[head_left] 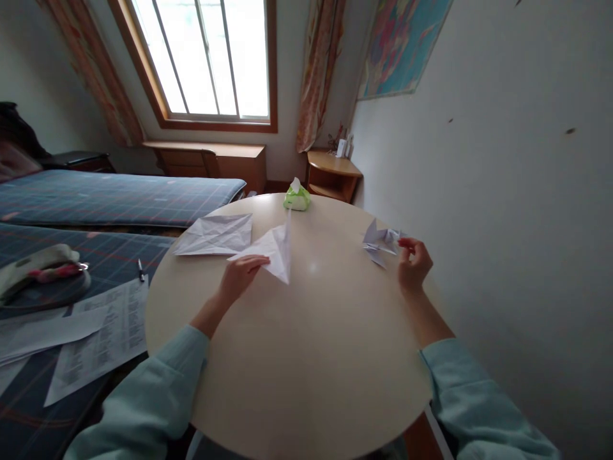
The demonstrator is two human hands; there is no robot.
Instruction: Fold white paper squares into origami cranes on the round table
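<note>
My left hand (244, 273) is closed on a folded white paper (276, 250), pinching its left part between thumb and fingers. This paper has a tall pointed fold and stands partly up over the table. Behind it, a creased white sheet (215, 234) lies on the tabletop. On the right, my right hand (414, 262) pinches the edge of a smaller folded paper figure (380, 239) with several pointed flaps. Whether that figure rests on the table or is held just above it, I cannot tell.
The round cream table (316, 358) has a green tissue pack (297, 197) at its far edge. To the left is a bed with printed sheets (103, 332), a pen (140, 270) and a pale bag (41, 271). A white wall (517, 211) runs close along the right.
</note>
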